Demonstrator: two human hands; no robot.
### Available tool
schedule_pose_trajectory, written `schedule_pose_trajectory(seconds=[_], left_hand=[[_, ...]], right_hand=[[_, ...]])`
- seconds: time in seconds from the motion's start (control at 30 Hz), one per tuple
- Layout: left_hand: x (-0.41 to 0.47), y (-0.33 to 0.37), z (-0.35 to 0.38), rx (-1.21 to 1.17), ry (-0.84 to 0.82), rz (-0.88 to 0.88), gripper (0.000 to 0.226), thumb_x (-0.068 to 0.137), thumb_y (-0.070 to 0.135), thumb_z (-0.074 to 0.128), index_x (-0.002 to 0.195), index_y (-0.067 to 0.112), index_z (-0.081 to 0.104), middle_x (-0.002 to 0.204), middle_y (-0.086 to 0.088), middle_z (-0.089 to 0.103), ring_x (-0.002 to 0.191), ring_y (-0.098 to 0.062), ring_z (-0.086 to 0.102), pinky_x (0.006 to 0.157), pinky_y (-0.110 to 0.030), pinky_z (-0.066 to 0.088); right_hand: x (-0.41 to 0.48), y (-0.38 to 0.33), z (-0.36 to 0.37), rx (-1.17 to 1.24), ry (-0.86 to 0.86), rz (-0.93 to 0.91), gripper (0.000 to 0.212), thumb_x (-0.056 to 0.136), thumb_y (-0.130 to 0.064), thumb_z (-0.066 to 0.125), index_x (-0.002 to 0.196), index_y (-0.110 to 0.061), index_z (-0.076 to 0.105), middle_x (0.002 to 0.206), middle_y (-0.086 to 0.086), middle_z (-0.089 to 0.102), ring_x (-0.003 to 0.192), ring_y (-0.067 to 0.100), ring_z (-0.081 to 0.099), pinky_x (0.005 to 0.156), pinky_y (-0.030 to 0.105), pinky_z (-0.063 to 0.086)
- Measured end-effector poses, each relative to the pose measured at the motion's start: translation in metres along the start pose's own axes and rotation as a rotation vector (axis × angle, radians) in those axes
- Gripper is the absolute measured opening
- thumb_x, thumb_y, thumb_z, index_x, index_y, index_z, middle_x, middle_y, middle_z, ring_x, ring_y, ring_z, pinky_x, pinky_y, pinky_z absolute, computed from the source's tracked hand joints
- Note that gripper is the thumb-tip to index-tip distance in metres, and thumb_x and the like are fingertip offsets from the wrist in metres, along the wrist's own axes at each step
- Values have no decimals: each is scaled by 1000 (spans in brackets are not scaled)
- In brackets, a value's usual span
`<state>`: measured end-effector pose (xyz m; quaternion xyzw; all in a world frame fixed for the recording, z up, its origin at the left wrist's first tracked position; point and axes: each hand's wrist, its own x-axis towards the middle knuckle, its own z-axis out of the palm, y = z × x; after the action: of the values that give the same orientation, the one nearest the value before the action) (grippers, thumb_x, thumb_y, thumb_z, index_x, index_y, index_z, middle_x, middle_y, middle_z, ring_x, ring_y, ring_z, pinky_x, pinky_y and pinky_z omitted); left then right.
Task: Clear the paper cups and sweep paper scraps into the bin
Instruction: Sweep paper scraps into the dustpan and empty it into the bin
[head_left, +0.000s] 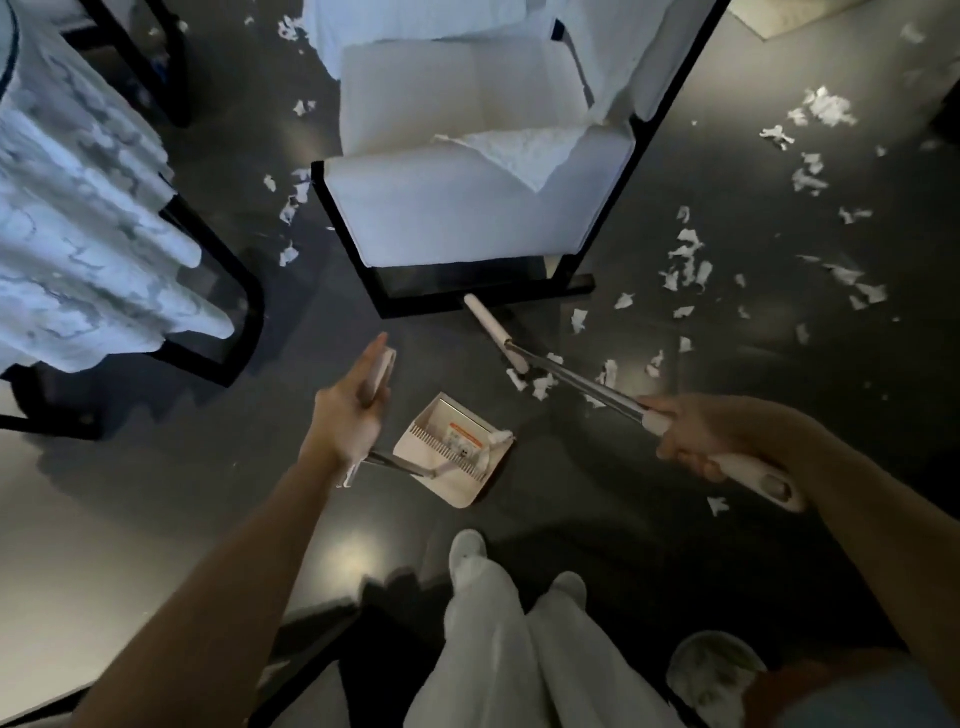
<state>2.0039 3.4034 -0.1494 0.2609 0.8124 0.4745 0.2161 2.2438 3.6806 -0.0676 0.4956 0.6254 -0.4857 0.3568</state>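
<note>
Floor (675, 519): dark, smooth and glossy. Light debris should slide across it easily.

Chair (467, 218): white cushions on a black frame. Its base stands just beside the broom head and blocks part of the sweeping path.

Broom (571, 379): a stiff metal shaft with a white grip, apparently light. The right hand (691, 441) holds it where shaft meets grip, fingers curled fully round. The hold is high and suits long strokes. A lower hold would give more control near the chair base.

Dustpan (452, 452): rigid pale plastic with a comb edge, resting on the floor between the 2 hands. The left hand (358, 405) grasps its upright white handle. The fingers appear closed on it, with 1 fingertip lying along the top, but blur prevents certainty. What looks like 1 scrap sits at the pan's lip.

Paper scraps (688, 254): torn, thin and nearly weightless, scattered mostly to the right of the chair, with several just beside the broom shaft. They are likely to flutter under fast strokes, so short, gentle sweeps are advised.

No paper cups are identifiable. A round pale object (711, 675) at lower right may be the bin, but this cannot be confirmed.
</note>
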Motion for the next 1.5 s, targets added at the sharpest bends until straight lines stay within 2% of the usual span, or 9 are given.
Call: schedule_pose_trajectory(seconds=[0.2,0.3,0.4,0.53,0.73,0.87,1.0,1.27,1.5], left_hand=[[53,11,4,-71,-195,5,57,95,8,57,136,42,38,123,27,52,117,16,46,101,-7,33],[87,22,13,-18,-293,55,57,96,6,55,140,38,38,129,20,53,126,0,48,107,-17,34],[128,31,26,214,-327,172,56,96,10,54,144,35,38,131,2,59,118,-12,55,91,-10,39],[170,36,45,261,-339,202,60,96,13,56,145,40,35,119,5,59,108,-11,58,83,-7,35],[204,50,75,163,-431,177,63,94,9,57,144,41,37,134,2,52,119,-9,48,100,-24,37],[205,62,87,206,-439,232,63,93,10,59,145,38,38,124,11,51,113,-5,49,97,-18,34],[200,67,89,246,-454,243,63,94,11,58,147,36,35,140,-6,51,122,-16,49,101,-23,33],[182,71,98,241,-441,258,62,96,12,56,147,38,33,136,-7,53,110,-6,44,97,-21,35],[185,74,105,240,-363,170,61,97,15,54,148,39,31,135,-13,55,117,-28,56,103,-33,42]], right_hand=[[-3,15,0,168,125,80,65,91,0,53,147,-25,31,75,12,57,42,9,45,34,19,38],[10,18,1,263,191,154,69,91,3,53,148,-25,28,75,14,57,44,11,44,35,20,37],[29,19,11,323,237,181,74,90,5,51,151,-24,22,71,14,58,41,11,44,35,21,37],[57,10,37,347,209,176,72,91,-1,54,151,-22,21,81,14,59,55,16,53,47,27,44],[65,-4,62,433,41,138,81,89,-4,56,153,-28,12,71,10,56,52,14,53,50,28,45],[44,5,68,578,-41,131,83,89,1,56,153,-32,14,56,5,55,37,8,46,39,21,40],[12,25,57,705,-68,138,82,89,6,53,151,-35,18,50,3,49,38,9,40,35,19,33],[-11,45,43,728,61,122,86,87,8,52,151,-37,17,45,3,51,36,9,42,35,20,35],[32,32,23,664,187,59,81,87,1,57,151,-30,19,53,2,59,39,8,50,39,21,40]])
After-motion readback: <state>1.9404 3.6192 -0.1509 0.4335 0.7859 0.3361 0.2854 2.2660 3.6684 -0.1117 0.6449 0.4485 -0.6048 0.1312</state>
